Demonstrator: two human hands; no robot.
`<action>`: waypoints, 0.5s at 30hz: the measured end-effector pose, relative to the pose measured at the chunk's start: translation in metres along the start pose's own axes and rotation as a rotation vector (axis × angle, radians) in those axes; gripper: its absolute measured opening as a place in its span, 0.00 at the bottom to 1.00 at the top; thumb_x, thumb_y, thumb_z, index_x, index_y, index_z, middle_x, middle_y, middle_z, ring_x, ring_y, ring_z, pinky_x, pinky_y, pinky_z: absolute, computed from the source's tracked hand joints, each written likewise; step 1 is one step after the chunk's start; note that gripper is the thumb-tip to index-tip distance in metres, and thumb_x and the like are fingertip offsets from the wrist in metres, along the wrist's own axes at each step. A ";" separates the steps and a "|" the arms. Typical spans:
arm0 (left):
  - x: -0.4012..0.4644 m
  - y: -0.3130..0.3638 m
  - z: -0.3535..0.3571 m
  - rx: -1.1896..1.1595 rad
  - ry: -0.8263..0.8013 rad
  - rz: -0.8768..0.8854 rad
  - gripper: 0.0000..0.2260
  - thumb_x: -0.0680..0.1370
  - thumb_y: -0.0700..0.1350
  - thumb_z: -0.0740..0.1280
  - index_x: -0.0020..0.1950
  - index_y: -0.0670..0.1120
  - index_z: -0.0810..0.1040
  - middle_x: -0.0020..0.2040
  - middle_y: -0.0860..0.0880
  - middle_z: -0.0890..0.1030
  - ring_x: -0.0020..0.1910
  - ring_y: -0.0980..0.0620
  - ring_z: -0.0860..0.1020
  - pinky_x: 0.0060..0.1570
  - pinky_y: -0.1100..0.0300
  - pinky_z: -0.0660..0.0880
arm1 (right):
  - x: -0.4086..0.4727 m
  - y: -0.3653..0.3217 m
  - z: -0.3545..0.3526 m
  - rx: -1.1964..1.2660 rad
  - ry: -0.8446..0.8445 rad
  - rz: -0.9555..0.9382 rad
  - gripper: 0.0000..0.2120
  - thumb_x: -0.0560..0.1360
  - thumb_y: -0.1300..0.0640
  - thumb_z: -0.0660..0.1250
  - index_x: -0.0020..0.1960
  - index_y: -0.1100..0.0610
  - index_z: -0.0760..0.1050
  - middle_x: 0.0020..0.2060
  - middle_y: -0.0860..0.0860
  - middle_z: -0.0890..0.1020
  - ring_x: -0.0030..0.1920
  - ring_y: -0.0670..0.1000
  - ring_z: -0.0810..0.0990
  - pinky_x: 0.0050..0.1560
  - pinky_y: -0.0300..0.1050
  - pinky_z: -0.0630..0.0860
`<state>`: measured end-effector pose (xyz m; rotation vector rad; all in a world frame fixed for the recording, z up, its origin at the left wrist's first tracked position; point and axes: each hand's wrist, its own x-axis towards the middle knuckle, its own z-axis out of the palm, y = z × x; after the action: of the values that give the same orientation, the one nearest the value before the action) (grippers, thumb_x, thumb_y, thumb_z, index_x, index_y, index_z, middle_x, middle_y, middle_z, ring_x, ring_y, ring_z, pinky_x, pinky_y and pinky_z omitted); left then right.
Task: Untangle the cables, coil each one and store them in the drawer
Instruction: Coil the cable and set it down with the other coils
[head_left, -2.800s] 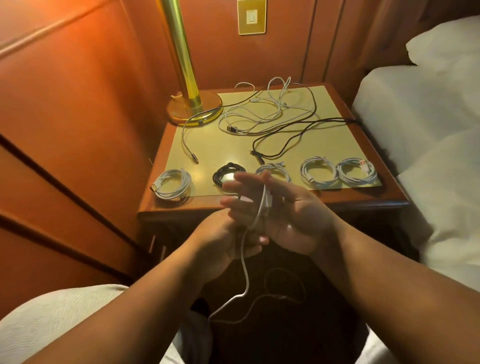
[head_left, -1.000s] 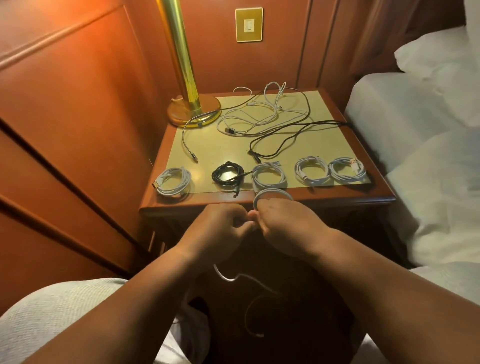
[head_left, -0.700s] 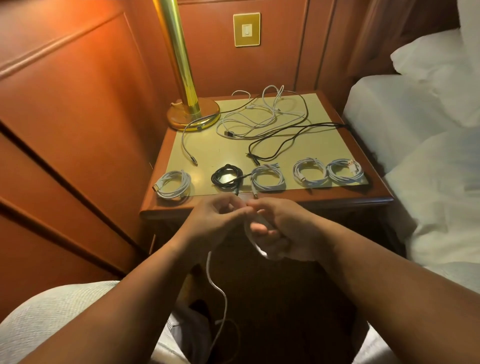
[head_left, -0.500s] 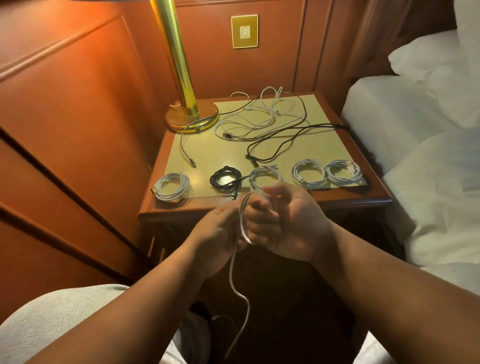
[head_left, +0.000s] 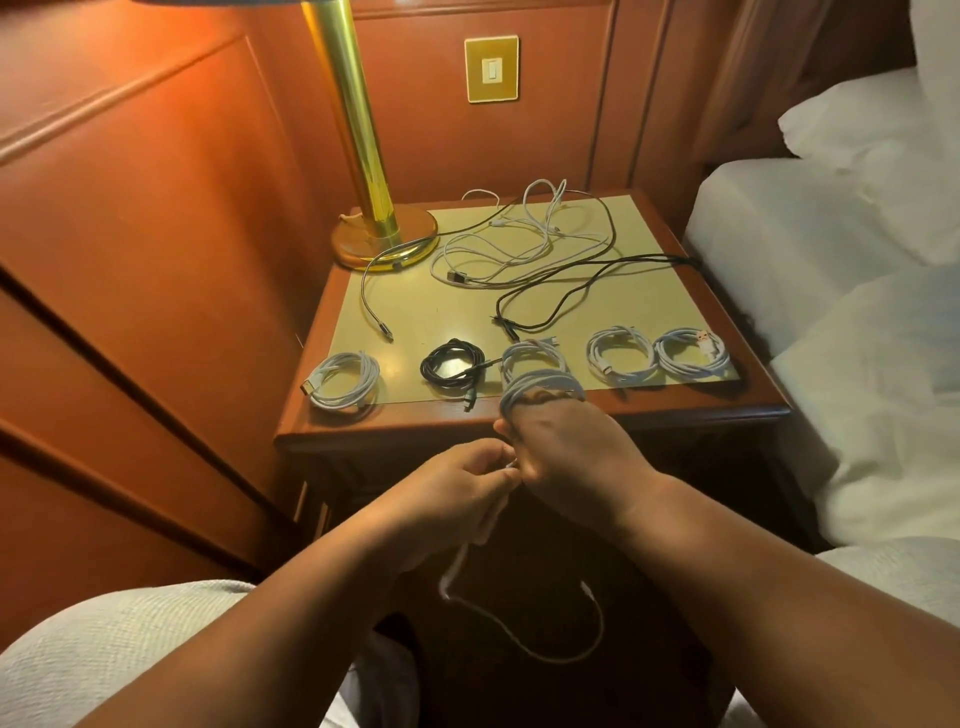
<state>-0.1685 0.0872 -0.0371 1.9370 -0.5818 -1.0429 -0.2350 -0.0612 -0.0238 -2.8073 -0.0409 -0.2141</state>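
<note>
A white cable (head_left: 540, 387) is wound in several loops round the fingers of my right hand (head_left: 566, 452), just in front of the nightstand (head_left: 691, 410). My left hand (head_left: 457, 493) pinches the same cable close beside it. The loose tail (head_left: 524, 644) hangs down below and ends in a plug. On the nightstand's front row lie several coiled cables: a white one (head_left: 345, 379) at the left, a black one (head_left: 453, 364), and more white ones (head_left: 621, 356) (head_left: 688, 353) to the right. A tangle of white and black cables (head_left: 524, 249) lies at the back.
A brass lamp base (head_left: 384, 234) stands at the nightstand's back left corner. Wood panelling (head_left: 156, 234) closes the left side, with a wall switch (head_left: 491, 68) behind. A bed with white bedding (head_left: 831, 249) lies to the right. My knee in light cloth (head_left: 130, 639) is at the lower left.
More turns of the white cable have gone round my right hand, and the hanging tail has grown shorter. My right hand turned palm down, toward the nightstand's edge.
</note>
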 end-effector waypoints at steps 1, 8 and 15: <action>0.001 0.000 -0.003 0.139 0.068 0.043 0.06 0.83 0.50 0.63 0.53 0.52 0.79 0.38 0.55 0.79 0.36 0.58 0.76 0.40 0.60 0.72 | -0.001 0.000 -0.001 -0.032 -0.020 0.056 0.12 0.84 0.51 0.54 0.51 0.54 0.75 0.42 0.48 0.75 0.40 0.48 0.70 0.42 0.43 0.64; -0.001 -0.001 -0.019 0.332 0.320 0.345 0.03 0.77 0.49 0.71 0.44 0.53 0.80 0.40 0.53 0.81 0.39 0.62 0.77 0.40 0.65 0.72 | 0.001 -0.008 0.000 0.186 -0.180 0.281 0.21 0.84 0.45 0.48 0.52 0.52 0.77 0.40 0.50 0.78 0.41 0.50 0.77 0.41 0.49 0.74; -0.002 0.001 -0.011 -0.425 0.145 0.284 0.13 0.78 0.51 0.70 0.53 0.42 0.83 0.48 0.43 0.83 0.47 0.47 0.80 0.51 0.47 0.73 | 0.001 0.003 -0.007 1.801 -0.609 0.435 0.26 0.82 0.44 0.52 0.30 0.55 0.66 0.23 0.49 0.60 0.23 0.48 0.55 0.25 0.41 0.58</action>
<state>-0.1606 0.0931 -0.0318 1.4920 -0.4890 -0.7653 -0.2349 -0.0661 -0.0184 -0.9470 0.1564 0.5327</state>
